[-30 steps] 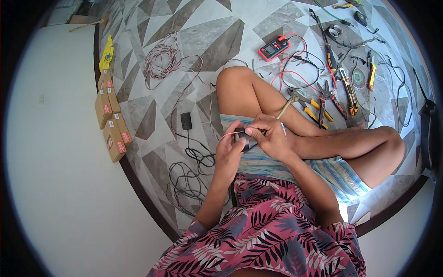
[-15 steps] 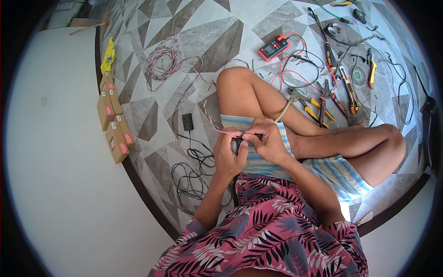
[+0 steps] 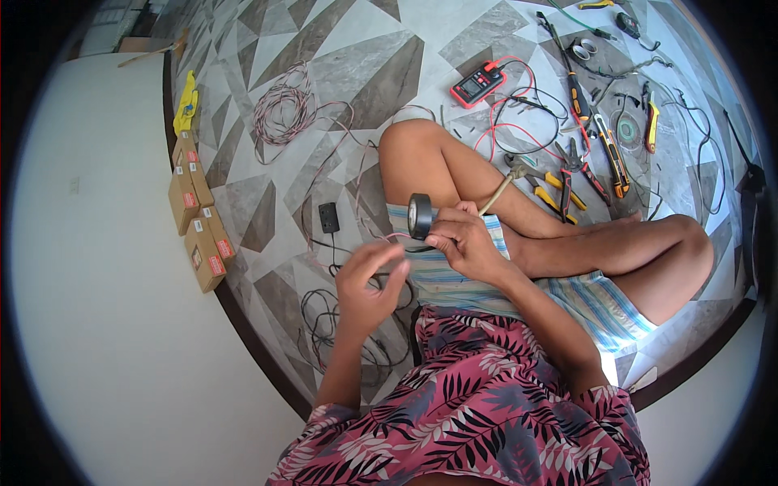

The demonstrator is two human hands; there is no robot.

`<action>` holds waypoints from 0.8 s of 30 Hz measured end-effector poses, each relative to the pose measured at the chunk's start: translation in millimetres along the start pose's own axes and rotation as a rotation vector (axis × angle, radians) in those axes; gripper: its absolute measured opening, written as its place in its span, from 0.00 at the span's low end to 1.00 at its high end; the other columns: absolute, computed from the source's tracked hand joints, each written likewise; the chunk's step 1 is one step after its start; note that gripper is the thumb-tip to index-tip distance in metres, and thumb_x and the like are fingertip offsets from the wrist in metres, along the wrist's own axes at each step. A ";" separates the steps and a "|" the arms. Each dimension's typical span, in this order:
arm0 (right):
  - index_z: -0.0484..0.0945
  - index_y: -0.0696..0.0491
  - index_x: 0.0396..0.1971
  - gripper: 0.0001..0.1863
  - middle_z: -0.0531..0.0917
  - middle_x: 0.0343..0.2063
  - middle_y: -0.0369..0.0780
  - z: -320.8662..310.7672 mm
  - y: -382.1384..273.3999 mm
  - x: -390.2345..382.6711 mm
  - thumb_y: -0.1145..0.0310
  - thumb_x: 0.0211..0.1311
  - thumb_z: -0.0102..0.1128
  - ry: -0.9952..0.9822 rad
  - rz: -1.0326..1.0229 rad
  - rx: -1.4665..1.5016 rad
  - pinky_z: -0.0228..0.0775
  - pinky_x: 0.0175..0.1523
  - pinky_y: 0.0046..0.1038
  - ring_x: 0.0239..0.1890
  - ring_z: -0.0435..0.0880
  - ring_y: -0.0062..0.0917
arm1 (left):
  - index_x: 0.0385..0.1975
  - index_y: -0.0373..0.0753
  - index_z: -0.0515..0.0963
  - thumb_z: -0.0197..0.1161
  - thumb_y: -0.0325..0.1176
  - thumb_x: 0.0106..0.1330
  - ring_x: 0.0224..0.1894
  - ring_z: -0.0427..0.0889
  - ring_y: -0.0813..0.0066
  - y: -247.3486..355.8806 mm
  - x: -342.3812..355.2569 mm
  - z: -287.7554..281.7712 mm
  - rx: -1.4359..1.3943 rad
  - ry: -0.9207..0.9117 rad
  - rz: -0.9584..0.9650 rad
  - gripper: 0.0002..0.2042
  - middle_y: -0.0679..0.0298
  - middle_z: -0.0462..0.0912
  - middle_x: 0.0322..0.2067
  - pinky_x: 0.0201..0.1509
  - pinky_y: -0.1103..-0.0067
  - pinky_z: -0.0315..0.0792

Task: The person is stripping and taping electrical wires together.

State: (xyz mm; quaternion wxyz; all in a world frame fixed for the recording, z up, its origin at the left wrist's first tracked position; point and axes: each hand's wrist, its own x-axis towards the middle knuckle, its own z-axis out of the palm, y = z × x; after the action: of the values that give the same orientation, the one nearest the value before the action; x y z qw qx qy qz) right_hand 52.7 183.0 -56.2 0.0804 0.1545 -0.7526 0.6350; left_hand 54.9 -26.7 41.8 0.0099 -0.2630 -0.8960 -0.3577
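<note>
A roll of black electrical tape (image 3: pixel 420 216) stands on edge at the fingertips of my right hand (image 3: pixel 468 245), above my lap. My right thumb and fingers are closed there, and a short stretch of black cable (image 3: pixel 419 249) shows just below the roll. How the cable sits inside the grip is hidden. A thin reddish-white wire (image 3: pixel 362 212) runs from the floor toward the same hand. To the left, my left hand (image 3: pixel 371 279) is raised with thumb and fingers apart, holding nothing. It is over the tangled black cord (image 3: pixel 324 324).
At right lie cutting pliers (image 3: pixel 573 166), yellow-handled pliers (image 3: pixel 545 194), a utility knife (image 3: pixel 613 162) and a screwdriver (image 3: pixel 578 97). A red multimeter (image 3: pixel 478 84) with leads is beyond my knee. Farther left are coiled wire (image 3: pixel 284 113), a black socket (image 3: pixel 328 217) and cardboard boxes (image 3: pixel 203 243).
My left hand has come away from the right, moving left and down, with its fingers apart. The tape roll now shows fully beside my right fingers, which stay near the same place.
</note>
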 end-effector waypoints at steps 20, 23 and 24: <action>0.74 0.67 0.52 0.21 0.81 0.45 0.55 13.9 -51.6 -37.0 0.73 0.63 0.65 0.139 0.275 -0.122 0.79 0.49 0.41 0.45 0.84 0.52 | 0.48 0.41 0.68 0.54 0.26 0.77 0.21 0.63 0.88 0.6 19.0 68.4 -1.018 0.309 -0.736 0.05 0.73 0.68 0.23 0.26 0.83 0.62; 0.70 0.69 0.61 0.27 0.80 0.53 0.59 10.9 -43.8 -30.0 0.73 0.65 0.65 0.114 0.565 0.111 0.80 0.47 0.36 0.49 0.86 0.51 | 0.50 0.41 0.70 0.52 0.27 0.79 0.23 0.63 0.88 0.9 18.9 68.9 -1.062 0.206 -0.670 0.05 0.74 0.66 0.23 0.28 0.83 0.62; 0.72 0.68 0.58 0.25 0.80 0.54 0.59 9.6 -40.8 -27.1 0.72 0.65 0.66 0.126 0.462 0.100 0.79 0.47 0.35 0.48 0.86 0.48 | 0.49 0.41 0.70 0.52 0.27 0.79 0.23 0.62 0.88 -0.6 20.2 68.5 -1.055 0.188 -0.663 0.05 0.75 0.65 0.23 0.28 0.83 0.62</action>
State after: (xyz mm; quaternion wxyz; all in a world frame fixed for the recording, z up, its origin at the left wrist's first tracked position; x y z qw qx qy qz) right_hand 92.5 171.1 -28.5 -0.0279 -0.0579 -0.7292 0.6812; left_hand 48.8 26.6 -5.4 -0.1538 0.0919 -0.6280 -0.7573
